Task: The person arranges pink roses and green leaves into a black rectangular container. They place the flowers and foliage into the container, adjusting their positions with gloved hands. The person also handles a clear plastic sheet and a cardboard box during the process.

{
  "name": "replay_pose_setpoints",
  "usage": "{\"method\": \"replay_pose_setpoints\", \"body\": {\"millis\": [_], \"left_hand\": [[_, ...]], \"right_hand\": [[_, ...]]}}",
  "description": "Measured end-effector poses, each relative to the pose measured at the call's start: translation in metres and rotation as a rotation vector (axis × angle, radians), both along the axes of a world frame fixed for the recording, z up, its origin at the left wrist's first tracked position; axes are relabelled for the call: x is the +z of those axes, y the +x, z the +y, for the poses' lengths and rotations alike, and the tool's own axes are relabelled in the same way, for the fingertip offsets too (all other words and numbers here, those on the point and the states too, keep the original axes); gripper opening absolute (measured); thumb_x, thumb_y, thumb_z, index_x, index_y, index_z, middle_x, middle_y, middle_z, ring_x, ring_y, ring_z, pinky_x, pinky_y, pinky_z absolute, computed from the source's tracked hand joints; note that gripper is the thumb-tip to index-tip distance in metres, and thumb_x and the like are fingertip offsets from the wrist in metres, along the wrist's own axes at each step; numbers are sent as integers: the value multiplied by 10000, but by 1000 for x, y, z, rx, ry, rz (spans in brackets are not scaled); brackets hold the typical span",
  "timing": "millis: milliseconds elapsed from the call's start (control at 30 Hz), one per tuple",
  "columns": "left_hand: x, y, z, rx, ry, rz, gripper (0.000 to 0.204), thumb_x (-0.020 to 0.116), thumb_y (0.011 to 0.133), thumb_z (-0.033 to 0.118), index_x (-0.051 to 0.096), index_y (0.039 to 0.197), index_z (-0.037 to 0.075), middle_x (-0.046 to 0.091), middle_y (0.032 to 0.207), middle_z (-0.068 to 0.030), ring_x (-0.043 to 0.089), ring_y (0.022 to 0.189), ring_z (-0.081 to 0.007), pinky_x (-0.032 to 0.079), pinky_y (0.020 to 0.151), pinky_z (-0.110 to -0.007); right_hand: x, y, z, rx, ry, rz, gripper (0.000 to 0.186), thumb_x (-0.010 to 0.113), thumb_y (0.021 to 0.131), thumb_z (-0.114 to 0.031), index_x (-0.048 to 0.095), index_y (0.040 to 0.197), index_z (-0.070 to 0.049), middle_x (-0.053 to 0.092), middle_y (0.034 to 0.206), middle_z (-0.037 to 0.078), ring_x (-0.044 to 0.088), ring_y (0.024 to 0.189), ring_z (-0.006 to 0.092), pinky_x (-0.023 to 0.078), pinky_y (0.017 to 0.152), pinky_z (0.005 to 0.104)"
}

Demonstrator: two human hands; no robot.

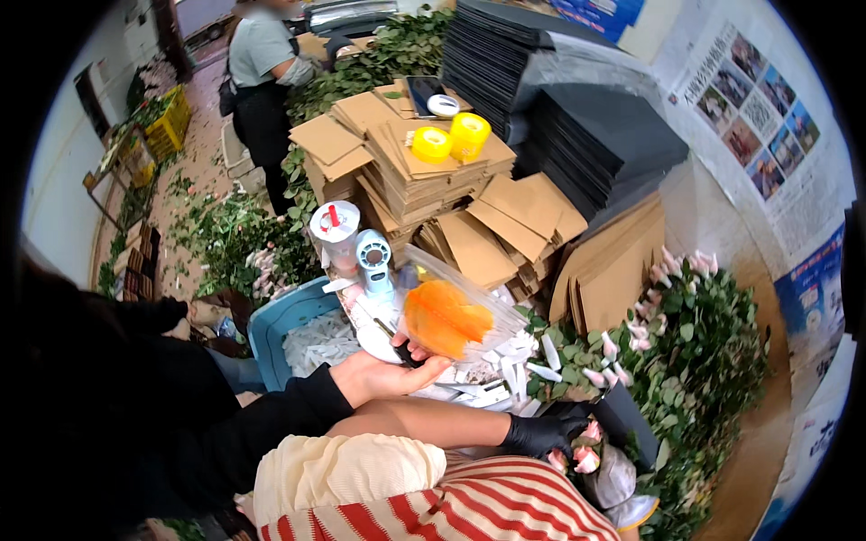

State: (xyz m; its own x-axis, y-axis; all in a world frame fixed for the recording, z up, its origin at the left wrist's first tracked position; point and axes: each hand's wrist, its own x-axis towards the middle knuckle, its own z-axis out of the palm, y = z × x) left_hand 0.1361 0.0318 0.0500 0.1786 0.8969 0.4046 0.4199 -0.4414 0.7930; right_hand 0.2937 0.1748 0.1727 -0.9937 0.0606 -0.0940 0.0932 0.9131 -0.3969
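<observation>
My left hand (541, 435), in a black glove, reaches to the right with its fingers curled by several pink roses (586, 460), apparently gripping them. A black board (634, 426) stands just beyond the roses. My right hand (615, 478), in a grey-white glove with a yellow hem, is on the near right side of the roses; its fingers are hidden. Another person's bare hand (383, 374), from a black sleeve at the left, holds out a clear plastic bag (446, 311) with flat orange pieces inside, above my left forearm. A dark, slim object (408, 354) lies in that hand.
A blue bin (263, 335) holds white sleeve-like pieces. Nearby stand a lidded cup (335, 225) and a light blue handheld fan (373, 257). Brown cardboard stacks (433, 189) carry two yellow tape rolls (469, 135). Black sheets (604, 135) are piled behind; rose stems (695, 352) line the right.
</observation>
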Motion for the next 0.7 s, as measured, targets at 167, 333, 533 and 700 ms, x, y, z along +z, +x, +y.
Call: {"method": "replay_pose_setpoints", "body": {"millis": [167, 333, 533, 700], "left_hand": [[-4, -2, -1, 67, 45, 65, 413, 760, 770, 392, 724, 1072, 112, 626, 1104, -171, 569, 1040, -378, 435, 915, -482], [-4, -1, -3, 93, 84, 94, 417, 750, 779, 425, 733, 1073, 128, 599, 1163, -194, 541, 1089, -398, 416, 943, -501], [-6, 1, -6, 124, 114, 123, 425, 739, 791, 464, 744, 1073, 147, 565, 1234, -221, 506, 1148, -421, 392, 977, -523], [-12, 9, -2, 151, 157, 159, 433, 729, 800, 497, 753, 1073, 162, 537, 1294, -243, 478, 1197, -441, 372, 1005, -542]], "right_hand": [[-14, -14, -4, -48, 121, 50, 377, 748, 826, -310, 669, 1123, -91, 697, 922, 114, 676, 790, 303, 540, 701, 396], [-18, -14, -7, -61, 161, 48, 372, 751, 821, -305, 671, 1113, -89, 695, 910, 116, 677, 789, 302, 542, 701, 395], [-16, -11, -6, -67, 176, 48, 367, 756, 814, -299, 674, 1102, -87, 693, 896, 118, 678, 786, 302, 545, 701, 394], [-16, 1, -6, -83, 168, 34, 362, 759, 808, -295, 676, 1092, -86, 691, 885, 120, 679, 785, 301, 547, 700, 393]]}}
